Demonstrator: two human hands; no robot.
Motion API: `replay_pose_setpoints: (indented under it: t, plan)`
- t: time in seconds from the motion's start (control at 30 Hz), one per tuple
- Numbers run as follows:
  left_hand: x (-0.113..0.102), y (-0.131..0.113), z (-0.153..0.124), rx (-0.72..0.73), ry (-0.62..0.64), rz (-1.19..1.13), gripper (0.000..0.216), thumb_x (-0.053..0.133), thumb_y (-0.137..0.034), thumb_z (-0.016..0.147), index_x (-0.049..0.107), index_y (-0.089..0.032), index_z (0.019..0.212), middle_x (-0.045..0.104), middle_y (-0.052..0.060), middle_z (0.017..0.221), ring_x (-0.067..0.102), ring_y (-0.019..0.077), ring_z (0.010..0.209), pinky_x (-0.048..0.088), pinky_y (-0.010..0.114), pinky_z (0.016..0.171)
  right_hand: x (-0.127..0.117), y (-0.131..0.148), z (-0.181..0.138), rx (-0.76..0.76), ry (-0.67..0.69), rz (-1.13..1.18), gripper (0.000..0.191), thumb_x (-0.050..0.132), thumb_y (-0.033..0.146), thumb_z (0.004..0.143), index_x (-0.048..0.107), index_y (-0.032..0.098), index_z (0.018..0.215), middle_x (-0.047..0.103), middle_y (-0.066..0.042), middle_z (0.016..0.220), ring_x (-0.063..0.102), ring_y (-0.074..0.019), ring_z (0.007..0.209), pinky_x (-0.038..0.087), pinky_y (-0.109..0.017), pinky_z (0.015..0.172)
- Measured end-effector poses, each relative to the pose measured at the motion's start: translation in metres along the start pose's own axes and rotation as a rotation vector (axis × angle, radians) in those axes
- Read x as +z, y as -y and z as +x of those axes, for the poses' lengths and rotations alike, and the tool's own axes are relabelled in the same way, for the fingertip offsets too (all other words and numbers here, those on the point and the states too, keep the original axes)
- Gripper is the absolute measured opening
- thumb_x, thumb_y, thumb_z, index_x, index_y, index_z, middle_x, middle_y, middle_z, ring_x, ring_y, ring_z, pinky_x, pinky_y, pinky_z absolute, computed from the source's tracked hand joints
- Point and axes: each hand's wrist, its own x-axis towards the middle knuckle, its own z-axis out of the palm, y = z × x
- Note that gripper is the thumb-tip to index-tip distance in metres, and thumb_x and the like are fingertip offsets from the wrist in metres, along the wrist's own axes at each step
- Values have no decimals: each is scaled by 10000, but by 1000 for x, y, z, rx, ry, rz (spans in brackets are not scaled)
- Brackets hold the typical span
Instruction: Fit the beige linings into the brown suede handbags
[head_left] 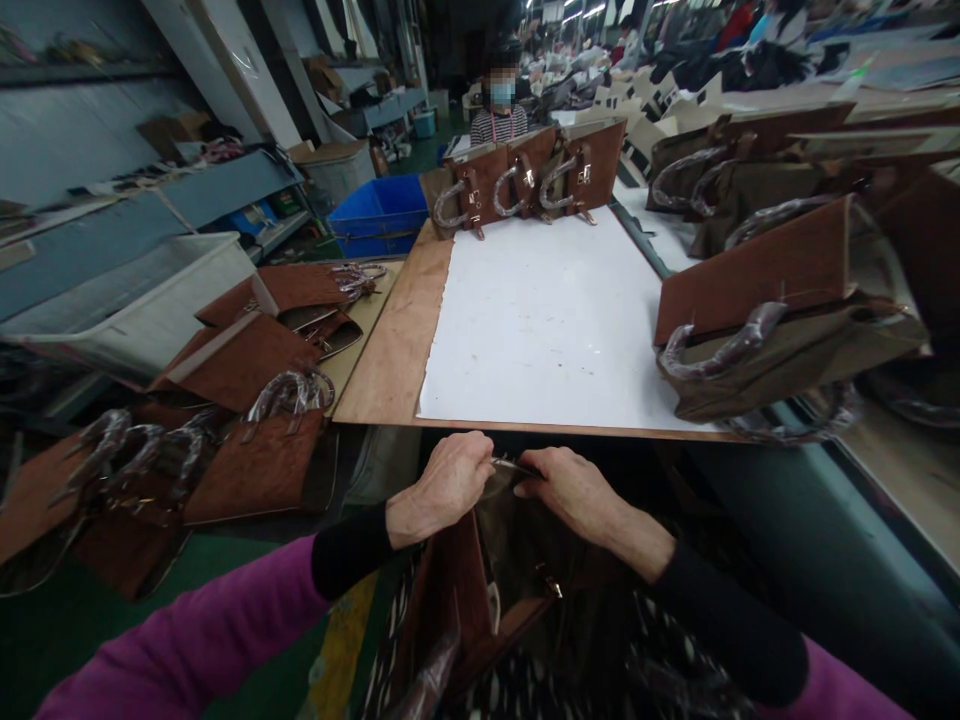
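Note:
A brown and olive handbag (469,585) rests on my lap below the table's front edge, tilted, with a gold-coloured metal fitting on its strap. My left hand (448,485) pinches the bag's upper edge, fingers closed. Just to the right, my right hand (574,492) grips the same edge between thumb and fingers. A short stretch of the edge shows between the two hands. One plastic-wrapped handle hangs at the bottom of the view. The bag's lower part is dark and hard to make out.
White sheeting (555,330) covers the wooden table (386,365). Three handbags (525,180) stand at its far end, near a masked person (501,110). More bags (787,290) crowd the right side; others (255,450) are piled at left. A blue bin (379,215) stands beyond.

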Motion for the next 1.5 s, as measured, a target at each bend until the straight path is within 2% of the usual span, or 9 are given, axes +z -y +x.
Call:
replay_pose_setpoints:
  t: [0.13, 0.4, 0.77, 1.07, 1.27, 1.4, 1.5]
  plan:
    - [1, 2, -1, -8, -10, -13, 125, 469, -137, 741, 482, -165, 620, 505, -2, 623, 439, 127, 599, 251, 249, 547, 5, 7, 8, 16, -54, 17, 73, 590, 240, 736, 659, 219, 753, 676, -25, 799, 601, -180, 789, 347, -258, 642]
    - [3, 6, 0, -7, -19, -124, 121, 468, -126, 701, 452, -157, 585, 461, -22, 573, 389, 104, 556, 208, 240, 521, 3, 10, 7, 108, -30, 194, 148, 543, 272, 733, 687, 237, 739, 620, 9, 666, 549, -150, 673, 313, -239, 551]
    - [-3, 3, -1, -106, -14, -279, 103, 478, -100, 658, 483, -140, 563, 439, -42, 534, 370, 93, 550, 212, 229, 523, 8, 9, 11, 66, -61, 142, 157, 527, 268, 739, 672, 225, 694, 620, 4, 657, 551, -139, 670, 303, -238, 567]
    - [-3, 4, -1, -95, -21, -313, 99, 493, -107, 659, 459, -148, 576, 406, -55, 518, 344, 85, 526, 194, 232, 517, 9, 10, 9, 100, -66, 144, 165, 513, 300, 750, 664, 245, 709, 632, 5, 673, 563, -146, 673, 295, -243, 553]
    - [-2, 4, -2, -81, -64, -328, 89, 477, -87, 646, 435, -157, 611, 414, -56, 550, 358, 90, 551, 208, 231, 530, 8, 12, 8, 56, -79, 80, 119, 540, 270, 747, 651, 233, 769, 662, -11, 754, 586, -158, 740, 322, -245, 605]
    - [-3, 3, -3, -73, -63, -336, 90, 477, -89, 645, 426, -161, 627, 420, -55, 569, 363, 94, 567, 218, 231, 534, 7, 17, 11, -49, -44, 106, 154, 559, 228, 732, 657, 245, 850, 682, -5, 820, 595, -158, 799, 341, -238, 660]
    - [-3, 3, -4, -68, -59, -339, 88, 468, -79, 645, 437, -162, 642, 435, -53, 583, 365, 95, 572, 226, 232, 539, 9, 19, 13, -102, -29, 128, 178, 528, 244, 767, 666, 244, 880, 676, -9, 784, 592, -152, 765, 344, -235, 660]
